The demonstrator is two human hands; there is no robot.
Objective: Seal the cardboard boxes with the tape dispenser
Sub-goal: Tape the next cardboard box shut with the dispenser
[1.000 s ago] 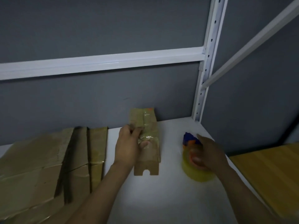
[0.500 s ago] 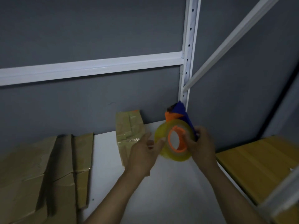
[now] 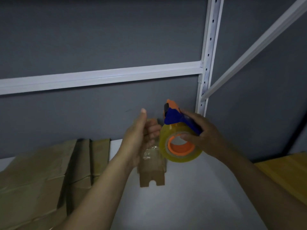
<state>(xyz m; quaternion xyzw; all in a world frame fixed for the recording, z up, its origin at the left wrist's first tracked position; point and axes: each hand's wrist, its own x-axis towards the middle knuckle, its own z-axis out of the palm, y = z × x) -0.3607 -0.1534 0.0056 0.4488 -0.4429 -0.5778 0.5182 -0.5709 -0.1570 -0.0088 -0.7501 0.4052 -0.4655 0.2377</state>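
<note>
Blue-and-orange tape dispenser with a yellowish clear roll [image 3: 174, 130], held up above the white shelf board [image 3: 191, 196].
Bare board lies in front of the small brown cardboard box [image 3: 152, 170], between the flattened cardboard stack [image 3: 41, 171] on the left and the yellow wooden surface [image 3: 285, 176] past the board's right edge. The right hand [image 3: 206, 136] grips the dispenser, a finger inside the roll's orange core. The left hand [image 3: 141, 138] sits just beside the roll, fingers curled, thumb raised; whether it pinches tape cannot be told.

The tape dispenser [image 3: 172, 117] is smooth blue-and-orange plastic, its tape roll [image 3: 182, 157] glossy. At six o'clock a matt cardboard box [image 3: 152, 174] wears shiny tape; at four, a wooden board [image 3: 285, 175].
</note>
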